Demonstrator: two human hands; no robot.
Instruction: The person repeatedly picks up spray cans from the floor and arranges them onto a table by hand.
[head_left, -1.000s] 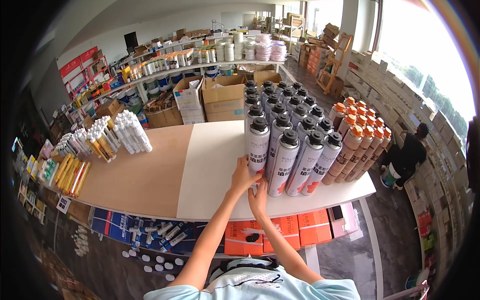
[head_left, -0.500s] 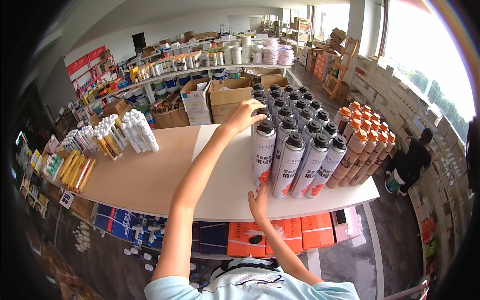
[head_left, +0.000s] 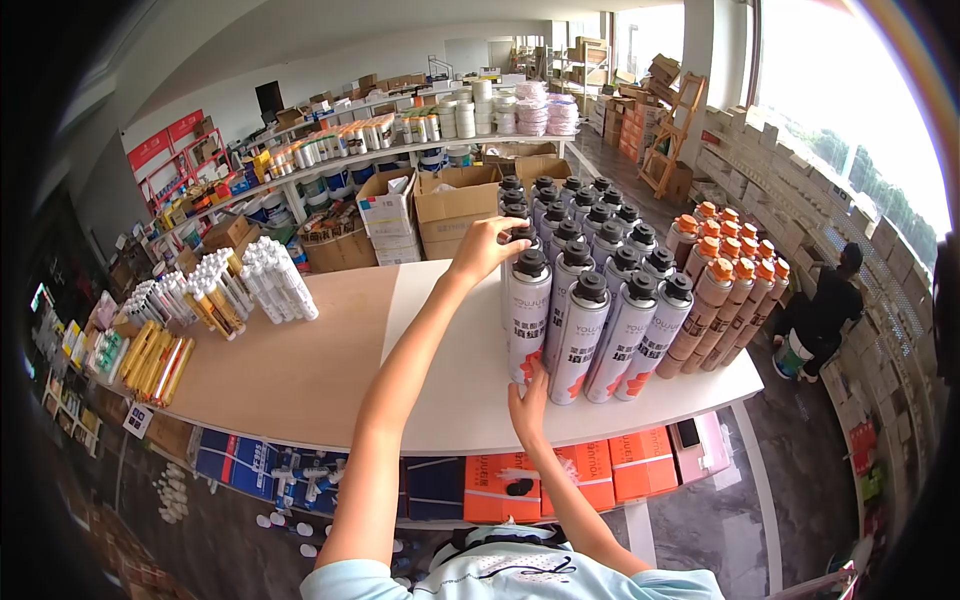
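White foam sealant cans point(head_left: 583, 345) with black caps stand upright in close rows on the table's right part. My left hand point(head_left: 488, 250) is over the left row, with fingers and thumb closed round the black cap of a can just behind the front-left one. Low down, my right hand point(head_left: 528, 402) grips the base of the front-left foam sealant can point(head_left: 529, 310), thumb and fingers on either side. That can stands upright at the corner of the group. Brown cans point(head_left: 697, 318) with orange caps stand right beside the white ones.
On the table's point(head_left: 340, 380) left part are white tubes point(head_left: 278, 280) and yellow sausage packs point(head_left: 157, 365). Orange boxes point(head_left: 503, 488) sit beneath the front edge. Cardboard boxes point(head_left: 455, 205) stand behind the table. A person in dark clothes point(head_left: 825, 315) crouches at the right by shelves.
My right hand has moved up from just below the front-left can and now has its fingers on the can's base. My left hand stays at the cap behind. The view has shifted slightly.
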